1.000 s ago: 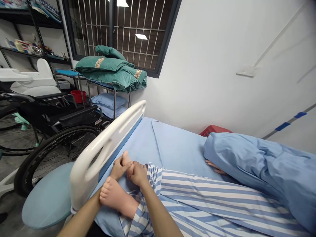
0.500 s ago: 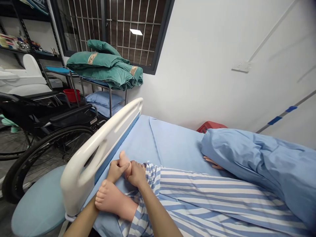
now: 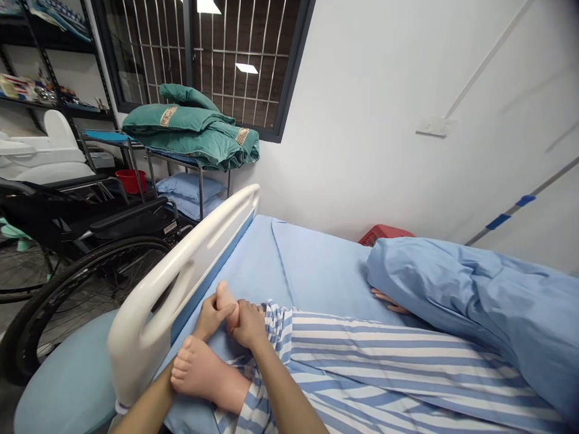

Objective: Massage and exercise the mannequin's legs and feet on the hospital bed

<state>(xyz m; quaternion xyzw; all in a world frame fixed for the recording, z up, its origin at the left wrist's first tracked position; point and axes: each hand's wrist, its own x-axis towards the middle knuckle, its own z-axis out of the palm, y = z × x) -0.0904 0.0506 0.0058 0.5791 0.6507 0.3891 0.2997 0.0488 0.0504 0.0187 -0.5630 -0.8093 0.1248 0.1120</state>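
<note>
A manikin in blue-and-white striped trousers (image 3: 362,343) lies on the blue bed sheet (image 3: 312,265). My left hand (image 3: 210,317) is closed round the front of its farther foot (image 3: 228,296), the thumb lying across it. My right hand (image 3: 250,323) wraps the same foot at the heel and ankle, beside the trouser cuff. The nearer foot (image 3: 205,371) rests against my left forearm, toes pointing left and up. Part of the held foot is hidden behind my fingers.
A white bed end board (image 3: 149,301) rises just left of the feet. Beyond it stand a wheelchair (image 3: 122,265) and a rack with green quilts (image 3: 199,132). A blue quilt (image 3: 456,289) covers the manikin's upper part, with fingers (image 3: 389,301) showing at its edge.
The view has shifted slightly, so most things sit a little lower in the picture. Both hands keep their hold on the farther foot, with hardly any movement.
</note>
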